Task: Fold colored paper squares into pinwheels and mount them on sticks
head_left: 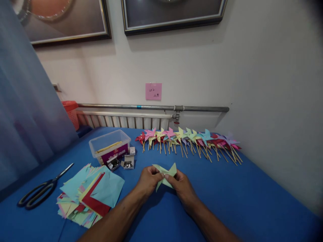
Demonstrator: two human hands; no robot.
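Between my two hands is a pale green paper pinwheel [170, 171], its folded points standing out around the middle. My left hand [148, 180] pinches its left side, thumb near the centre. On the other side, my right hand [182, 187] grips the paper, its thumb also at the centre, where a small shiny pin head shows. No stick is visible on this pinwheel; its underside is hidden. Left of my hands lies a loose pile of coloured paper squares [108, 186]. Behind the pile stand small open boxes of metal pins [128, 164].
A clear plastic tub [121, 136] holding thin wooden sticks [109, 147] stands behind the paper. Black-handled scissors [45, 190] lie at the far left. Many finished pinwheels on sticks [185, 134] line the back of the blue table [242, 201], below a wall pipe [204, 109].
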